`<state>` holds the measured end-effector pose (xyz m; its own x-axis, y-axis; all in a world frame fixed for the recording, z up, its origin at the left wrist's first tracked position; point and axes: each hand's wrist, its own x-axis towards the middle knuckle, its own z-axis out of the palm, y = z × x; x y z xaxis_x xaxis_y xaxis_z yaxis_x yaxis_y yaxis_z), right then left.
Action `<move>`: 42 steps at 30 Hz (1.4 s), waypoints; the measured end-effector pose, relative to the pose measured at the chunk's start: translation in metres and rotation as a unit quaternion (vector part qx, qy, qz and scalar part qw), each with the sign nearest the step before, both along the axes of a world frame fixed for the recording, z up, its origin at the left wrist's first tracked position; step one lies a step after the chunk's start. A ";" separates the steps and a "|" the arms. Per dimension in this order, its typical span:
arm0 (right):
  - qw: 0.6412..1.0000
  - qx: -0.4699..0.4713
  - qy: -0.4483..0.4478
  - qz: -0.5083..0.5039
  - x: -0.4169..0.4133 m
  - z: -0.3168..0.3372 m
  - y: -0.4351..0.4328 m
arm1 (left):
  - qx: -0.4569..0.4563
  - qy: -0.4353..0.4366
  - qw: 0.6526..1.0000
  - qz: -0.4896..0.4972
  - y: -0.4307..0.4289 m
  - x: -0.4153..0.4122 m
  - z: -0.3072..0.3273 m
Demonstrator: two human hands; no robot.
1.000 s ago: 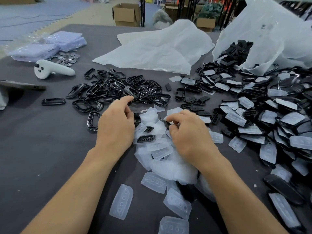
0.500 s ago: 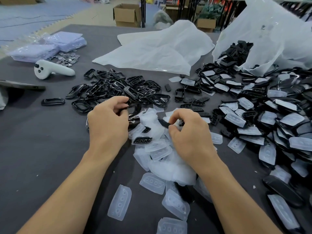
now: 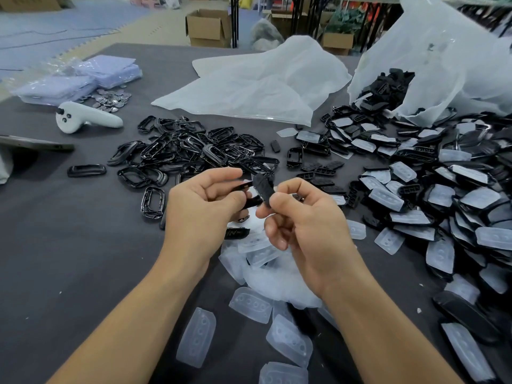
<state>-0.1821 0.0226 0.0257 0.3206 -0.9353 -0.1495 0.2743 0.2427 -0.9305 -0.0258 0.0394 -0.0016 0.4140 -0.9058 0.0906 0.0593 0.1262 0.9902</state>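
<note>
My left hand [image 3: 202, 212] is raised above the table and grips a glossy black oval frame [image 3: 248, 194] between thumb and fingers. My right hand [image 3: 302, 225] pinches a matte black rubber pad [image 3: 263, 187] right against that frame. Under the hands lies a heap of clear plastic covers [image 3: 266, 261]. A pile of black frames [image 3: 191, 153] lies behind the left hand. At the right spreads a big heap of black key shells with clear covers [image 3: 432, 189].
A grey table [image 3: 69, 245] carries a white controller [image 3: 83, 120], small metal discs [image 3: 110, 98], purple packets [image 3: 83, 79], a flat white bag [image 3: 257, 84] and an open bag of black parts [image 3: 415, 65]. A dark tablet edge [image 3: 36, 144] juts in at left. Cardboard boxes [image 3: 209, 27] stand beyond.
Both hands have lifted off the clear-cover heap. The left now holds a black frame and the right a black pad, brought together in the air.
</note>
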 end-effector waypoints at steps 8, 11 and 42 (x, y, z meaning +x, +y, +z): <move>1.000 -0.008 0.019 -0.008 0.000 -0.004 -0.001 | 0.031 0.095 0.992 -0.077 -0.003 0.004 0.001; 1.000 -0.002 0.009 -0.010 -0.001 -0.005 -0.002 | 0.031 0.107 0.989 -0.094 -0.004 0.005 0.000; 0.926 -0.227 0.267 -0.137 -0.008 -0.004 -0.001 | 0.032 0.148 0.973 -0.174 0.000 0.003 0.002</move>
